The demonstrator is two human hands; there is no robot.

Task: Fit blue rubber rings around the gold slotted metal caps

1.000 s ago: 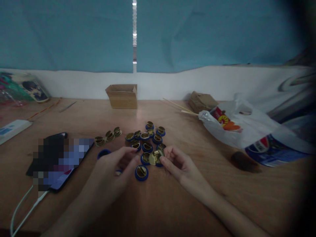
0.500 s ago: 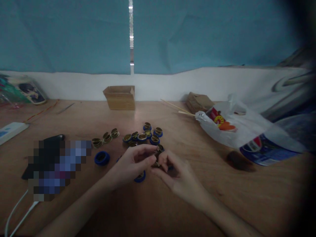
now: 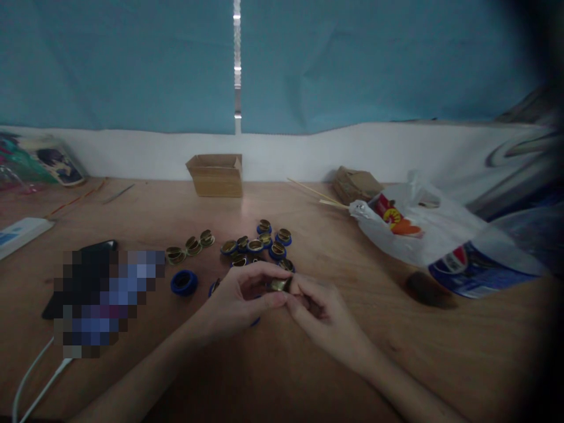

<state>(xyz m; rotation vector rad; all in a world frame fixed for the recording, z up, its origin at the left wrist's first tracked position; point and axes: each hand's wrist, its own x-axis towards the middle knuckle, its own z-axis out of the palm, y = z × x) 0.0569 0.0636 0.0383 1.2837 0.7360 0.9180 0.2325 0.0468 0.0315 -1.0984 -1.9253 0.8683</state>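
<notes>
Between the fingertips of both hands is a small gold-coloured metal piece (image 3: 279, 285), partly hidden. My left hand (image 3: 240, 296) pinches it from the left with thumb and fingers. From the right, the curled fingers and thumb of my right hand (image 3: 326, 308) close on its other end. Just beyond the hands lie several round gold metal pieces seated in blue rings, one of them a blue-ringed piece (image 3: 277, 251) near the right of the group. An open blue ring (image 3: 184, 283) sits left of my left hand. Behind it are three gold pieces (image 3: 192, 246) without blue rings.
On the left lie a dark phone-like object (image 3: 99, 258), a pixelated area, white cables and a white power strip (image 3: 26, 233). An open cardboard box (image 3: 215, 179) stands by the wall. At right are a brown package (image 3: 356, 185), a plastic bag (image 3: 440, 217) and a blue Pepsi-marked container (image 3: 480, 273).
The metal piece has turned in my fingers, and its gold side shows more now. My right hand has shifted slightly, with its fingers closer to the left fingertips.
</notes>
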